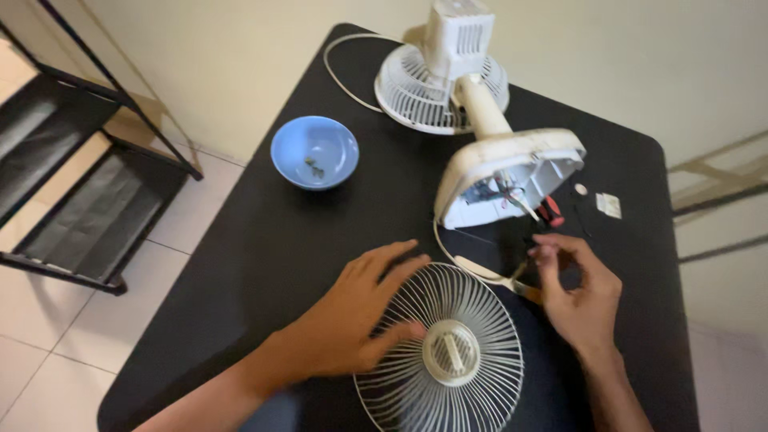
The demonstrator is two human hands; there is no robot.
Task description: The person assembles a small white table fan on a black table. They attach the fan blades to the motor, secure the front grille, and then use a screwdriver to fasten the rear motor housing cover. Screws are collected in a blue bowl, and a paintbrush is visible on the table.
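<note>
Fan grille point(448, 352) bottom edge cut off

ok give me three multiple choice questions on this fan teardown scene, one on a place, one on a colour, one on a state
1. Where does the left hand rest?
A. on the round wire fan grille
B. inside the bowl
C. on the floor

2. What colour is the bowl?
A. red
B. blue
C. green

3. How does the fan body stand?
A. upright, grille fitted
B. tipped over, base open toward the camera, wires showing
C. boxed up

Answers:
1 A, the fingers lie across the grille's wires on the black table.
2 B, it is plainly light blue.
3 B, the base's open underside faces us, near the right hand.
</note>
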